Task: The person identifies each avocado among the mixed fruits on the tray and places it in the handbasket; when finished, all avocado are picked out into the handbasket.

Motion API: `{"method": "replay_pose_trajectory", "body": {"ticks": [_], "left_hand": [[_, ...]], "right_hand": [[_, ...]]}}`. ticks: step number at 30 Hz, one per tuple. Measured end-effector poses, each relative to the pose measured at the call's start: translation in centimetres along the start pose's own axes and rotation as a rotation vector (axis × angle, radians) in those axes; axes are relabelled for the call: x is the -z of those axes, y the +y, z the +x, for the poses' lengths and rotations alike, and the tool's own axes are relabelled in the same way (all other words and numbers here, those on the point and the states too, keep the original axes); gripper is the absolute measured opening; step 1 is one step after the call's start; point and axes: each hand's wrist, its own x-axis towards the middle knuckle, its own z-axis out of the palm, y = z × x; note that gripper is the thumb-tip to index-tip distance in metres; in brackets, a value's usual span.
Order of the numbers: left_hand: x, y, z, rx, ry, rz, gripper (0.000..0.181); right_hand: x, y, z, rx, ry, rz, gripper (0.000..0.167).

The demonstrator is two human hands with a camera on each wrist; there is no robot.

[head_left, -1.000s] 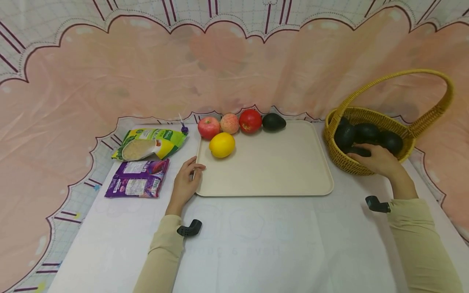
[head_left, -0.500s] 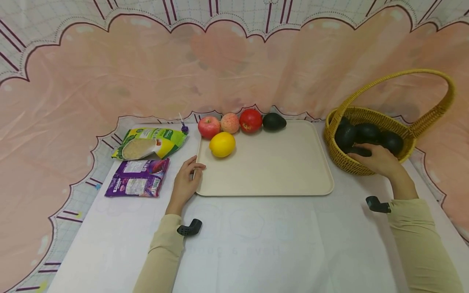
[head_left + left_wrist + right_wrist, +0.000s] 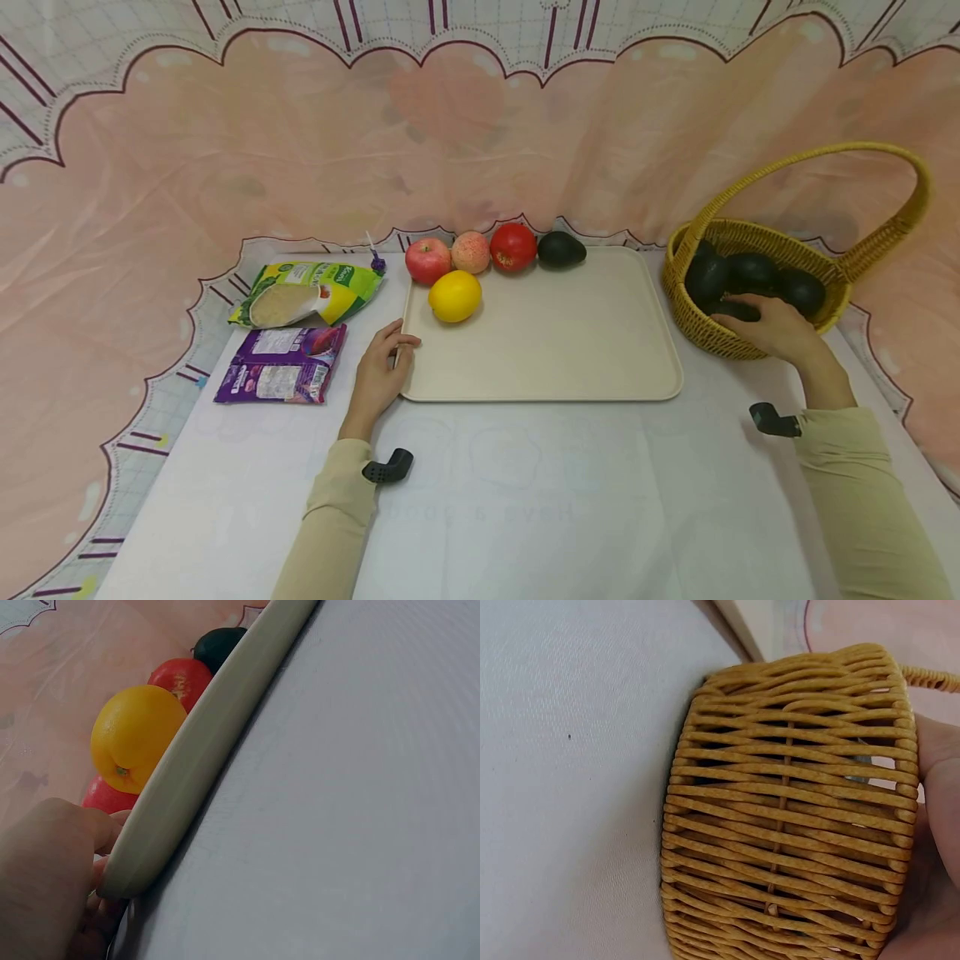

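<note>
My left hand (image 3: 378, 372) holds the left rim of the cream tray (image 3: 555, 350). In the left wrist view, the thumb lies over the tray's rim (image 3: 191, 765) while other fingers are outside and below it. On the right, my right hand (image 3: 780, 331) reaches over the near rim of a wicker basket (image 3: 684, 315) and grips a dark avocado (image 3: 737, 311) among several others (image 3: 752, 272). Its fingertips are partly hidden. In the right wrist view the basket wall (image 3: 795, 802) hides the avocados.
Along the tray's back lie an apple (image 3: 427, 262), a peach (image 3: 471, 252), a pomegranate (image 3: 513, 247) and a single avocado (image 3: 561, 250). A yellow lemon-like fruit (image 3: 455, 297) sits before them. Green (image 3: 315, 294) and purple (image 3: 281, 365) snack bags lie left. The basket's handle (image 3: 825, 152) arches high.
</note>
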Motion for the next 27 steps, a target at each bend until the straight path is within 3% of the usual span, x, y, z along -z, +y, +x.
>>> {"method": "replay_pose_trajectory", "body": {"ticks": [10,19,27], "left_hand": [[-0.1,-0.2,0.0,0.003,-0.005,-0.006,0.019],[0.0,-0.2,0.0,0.003,0.001,-0.009,0.019],[0.1,-0.1,-0.1,0.012,-0.002,-0.018,0.019]], "right_hand": [[-0.9,-0.2,-0.6,0.091,0.185,0.1,0.067],[-2.0,-2.4,-0.8,0.299,0.452,0.216,0.038],[-2.8,-5.0,0.1,0.467,0.515,0.257,0.031]]}}
